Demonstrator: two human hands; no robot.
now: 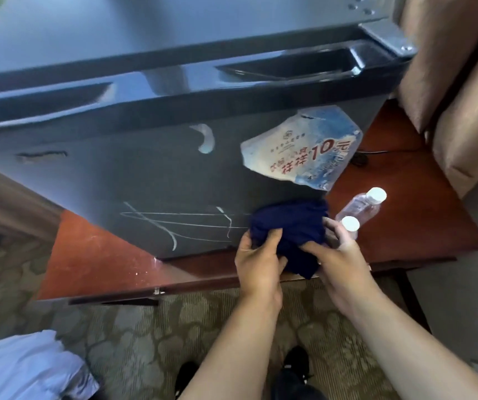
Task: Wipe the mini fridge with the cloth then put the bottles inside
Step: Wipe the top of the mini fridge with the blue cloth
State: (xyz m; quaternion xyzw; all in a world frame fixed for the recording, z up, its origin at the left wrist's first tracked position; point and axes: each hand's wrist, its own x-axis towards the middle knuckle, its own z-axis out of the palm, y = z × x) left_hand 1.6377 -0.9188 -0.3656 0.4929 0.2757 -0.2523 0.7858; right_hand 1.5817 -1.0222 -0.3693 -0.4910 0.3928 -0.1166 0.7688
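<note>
A dark grey mini fridge [151, 168] stands shut on a red-brown table [405, 215], with white scratch marks and a paper sticker [304, 148] on its door. A bunched navy cloth [289, 226] is held in front of the door's lower right corner. My left hand [258, 264] grips its left side and my right hand [338, 261] grips its right side. Two clear plastic bottles with white caps stand on the table to the right: one [367, 204] further back, one [350, 225] just behind my right fingers.
A beige curtain [457, 96] hangs at the right. Patterned carpet [159, 342] lies below the table's front edge. A white bundle [24, 368] rests on the floor at the lower left. My dark shoes [295, 362] show below. A black cable [376, 153] runs across the table.
</note>
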